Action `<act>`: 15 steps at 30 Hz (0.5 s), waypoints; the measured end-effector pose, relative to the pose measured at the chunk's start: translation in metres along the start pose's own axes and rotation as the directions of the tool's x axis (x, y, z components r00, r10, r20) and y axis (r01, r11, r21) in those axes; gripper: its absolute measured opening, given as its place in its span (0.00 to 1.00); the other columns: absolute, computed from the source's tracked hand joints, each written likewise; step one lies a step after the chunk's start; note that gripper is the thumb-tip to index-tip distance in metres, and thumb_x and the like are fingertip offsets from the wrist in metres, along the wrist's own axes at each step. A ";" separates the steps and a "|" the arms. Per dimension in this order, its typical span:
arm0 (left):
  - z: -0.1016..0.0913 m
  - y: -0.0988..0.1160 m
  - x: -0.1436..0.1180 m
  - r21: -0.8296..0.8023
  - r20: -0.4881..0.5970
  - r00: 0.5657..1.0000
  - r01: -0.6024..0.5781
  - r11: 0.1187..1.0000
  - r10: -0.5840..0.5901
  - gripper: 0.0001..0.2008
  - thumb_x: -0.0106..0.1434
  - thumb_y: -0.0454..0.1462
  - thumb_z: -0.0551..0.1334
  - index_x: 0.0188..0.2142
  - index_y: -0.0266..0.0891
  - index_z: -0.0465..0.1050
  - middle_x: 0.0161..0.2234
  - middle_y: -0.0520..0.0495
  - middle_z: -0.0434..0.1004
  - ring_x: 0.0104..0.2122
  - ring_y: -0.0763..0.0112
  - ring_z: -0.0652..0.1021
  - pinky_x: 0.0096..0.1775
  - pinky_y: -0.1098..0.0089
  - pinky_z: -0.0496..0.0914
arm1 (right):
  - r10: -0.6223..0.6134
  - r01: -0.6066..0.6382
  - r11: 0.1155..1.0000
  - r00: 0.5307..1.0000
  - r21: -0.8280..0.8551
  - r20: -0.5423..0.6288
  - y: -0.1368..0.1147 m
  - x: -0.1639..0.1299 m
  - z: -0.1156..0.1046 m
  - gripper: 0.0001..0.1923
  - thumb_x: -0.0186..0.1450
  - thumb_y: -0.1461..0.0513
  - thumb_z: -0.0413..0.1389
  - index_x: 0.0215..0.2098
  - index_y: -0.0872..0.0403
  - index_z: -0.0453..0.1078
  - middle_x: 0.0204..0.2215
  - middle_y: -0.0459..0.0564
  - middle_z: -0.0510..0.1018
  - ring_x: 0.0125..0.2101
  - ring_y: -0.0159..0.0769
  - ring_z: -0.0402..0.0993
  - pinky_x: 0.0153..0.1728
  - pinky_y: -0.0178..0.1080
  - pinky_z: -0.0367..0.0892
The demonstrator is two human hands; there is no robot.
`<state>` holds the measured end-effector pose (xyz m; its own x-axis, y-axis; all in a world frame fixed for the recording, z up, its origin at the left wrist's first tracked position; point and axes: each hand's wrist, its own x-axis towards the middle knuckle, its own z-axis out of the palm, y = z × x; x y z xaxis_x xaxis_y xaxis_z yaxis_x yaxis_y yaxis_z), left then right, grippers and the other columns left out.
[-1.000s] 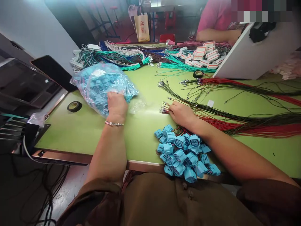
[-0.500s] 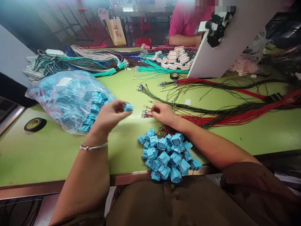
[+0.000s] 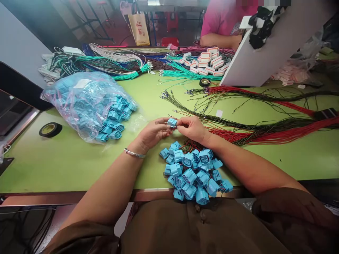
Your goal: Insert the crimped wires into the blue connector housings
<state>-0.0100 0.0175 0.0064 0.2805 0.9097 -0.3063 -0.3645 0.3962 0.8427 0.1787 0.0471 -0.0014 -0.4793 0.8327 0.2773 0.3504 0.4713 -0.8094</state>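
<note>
The left hand (image 3: 152, 133) pinched a small blue plastic connector housing (image 3: 172, 122) between its fingertips, just above the green surface (image 3: 79, 162). The right hand (image 3: 192, 128) met it from the other side, fingers closed at the housing's face; whether it had a wire end pinched there was too small to tell. Both hands sat in the middle of the surface, just beyond a heap of blue connector housings with short dark and red leads (image 3: 194, 173) at the near edge, which looked like finished pieces.

To the left lay a clear plastic bag of loose blue housings (image 3: 84, 102), its mouth open towards the hands and still well filled. To the right, long bundles of red and dark green wires with metal terminals (image 3: 265, 128) fanned across the surface, their ends near the right hand. Judging by the full bag and thick bundles against the modest heap, much of the work remained.

A black roll of tape (image 3: 50, 129) lay left of the bag. Farther back were teal and mixed wire bundles (image 3: 182, 73), white connectors (image 3: 209, 61) and a second tape roll (image 3: 204, 82). A person in a pink top (image 3: 225, 21) sat across, beside a tilted white board (image 3: 275, 49).
</note>
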 end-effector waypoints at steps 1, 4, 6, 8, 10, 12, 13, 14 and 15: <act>0.000 0.000 0.000 -0.006 0.006 1.000 0.000 1.000 0.000 0.19 0.51 0.31 0.70 0.44 0.32 0.79 0.31 0.46 0.79 0.26 0.77 0.77 0.28 0.78 0.71 | -0.014 0.014 0.999 1.000 -0.035 0.006 0.000 -0.001 0.000 0.09 0.57 0.64 0.53 0.25 0.57 0.74 0.18 0.42 0.69 0.21 0.26 0.59 0.26 0.32 0.55; -0.003 0.000 0.000 -0.014 -0.009 1.000 -0.018 1.000 0.018 0.16 0.53 0.37 0.72 0.41 0.32 0.79 0.30 0.46 0.80 0.24 0.78 0.76 0.26 0.78 0.69 | -0.055 0.058 0.991 0.998 -0.119 0.027 0.000 -0.003 0.000 0.08 0.56 0.65 0.53 0.25 0.57 0.75 0.19 0.42 0.70 0.22 0.26 0.60 0.27 0.32 0.55; -0.005 0.000 0.000 -0.015 -0.032 0.998 -0.049 0.999 0.049 0.16 0.52 0.36 0.73 0.40 0.33 0.79 0.33 0.45 0.81 0.25 0.78 0.76 0.27 0.78 0.69 | -0.072 0.075 0.989 0.997 -0.126 0.029 0.000 -0.004 0.000 0.08 0.56 0.65 0.54 0.26 0.57 0.75 0.20 0.43 0.72 0.23 0.27 0.61 0.28 0.33 0.55; -0.006 0.001 -0.001 -0.031 -0.051 0.997 -0.065 0.997 0.064 0.16 0.50 0.33 0.73 0.40 0.35 0.79 0.36 0.44 0.82 0.30 0.75 0.80 0.32 0.77 0.72 | -0.070 0.070 0.993 0.998 -0.098 0.004 0.000 -0.004 -0.001 0.08 0.57 0.64 0.53 0.26 0.57 0.74 0.20 0.43 0.71 0.22 0.26 0.61 0.27 0.32 0.56; -0.006 0.002 -0.001 -0.053 -0.056 0.996 -0.071 0.996 0.068 0.15 0.50 0.31 0.73 0.39 0.35 0.78 0.39 0.43 0.83 0.36 0.69 0.82 0.37 0.73 0.74 | -0.044 0.042 0.997 0.999 -0.066 -0.031 0.001 -0.004 -0.001 0.08 0.58 0.63 0.53 0.25 0.57 0.73 0.19 0.42 0.70 0.21 0.26 0.60 0.26 0.32 0.56; -0.005 0.002 -0.002 -0.058 -0.040 0.996 -0.078 0.995 0.076 0.17 0.51 0.31 0.73 0.42 0.37 0.78 0.39 0.43 0.83 0.38 0.67 0.82 0.41 0.71 0.74 | -0.024 0.021 0.998 0.998 -0.054 -0.057 0.000 -0.003 -0.002 0.09 0.59 0.63 0.53 0.24 0.57 0.72 0.18 0.42 0.68 0.21 0.26 0.59 0.26 0.32 0.56; -0.004 0.002 -0.002 -0.055 -0.025 0.997 -0.081 0.995 0.079 0.19 0.51 0.31 0.72 0.44 0.38 0.77 0.40 0.43 0.83 0.38 0.67 0.82 0.41 0.70 0.74 | -0.019 0.015 0.998 0.997 -0.057 -0.069 0.000 -0.003 -0.002 0.09 0.59 0.62 0.53 0.23 0.57 0.71 0.18 0.42 0.67 0.21 0.26 0.58 0.26 0.32 0.56; -0.004 0.002 -0.003 -0.049 -0.009 0.996 -0.085 0.995 0.085 0.21 0.52 0.31 0.72 0.46 0.38 0.77 0.41 0.43 0.83 0.38 0.67 0.82 0.42 0.70 0.74 | -0.015 0.009 0.998 0.997 -0.066 -0.080 0.000 -0.004 -0.002 0.09 0.59 0.62 0.53 0.23 0.57 0.71 0.18 0.42 0.67 0.21 0.26 0.58 0.26 0.32 0.56; -0.003 0.002 -0.003 -0.043 0.008 0.996 -0.090 0.995 0.090 0.21 0.53 0.31 0.72 0.47 0.37 0.77 0.42 0.42 0.83 0.39 0.67 0.82 0.43 0.70 0.74 | -0.012 0.005 0.997 0.996 -0.076 -0.093 -0.001 -0.004 -0.002 0.09 0.59 0.62 0.53 0.23 0.57 0.71 0.18 0.42 0.67 0.21 0.26 0.58 0.26 0.32 0.56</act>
<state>-0.0144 0.0161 0.0074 0.2533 0.9407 -0.2258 -0.4257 0.3180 0.8472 0.1816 0.0442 -0.0010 -0.4061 0.8506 0.3340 0.4086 0.4959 -0.7662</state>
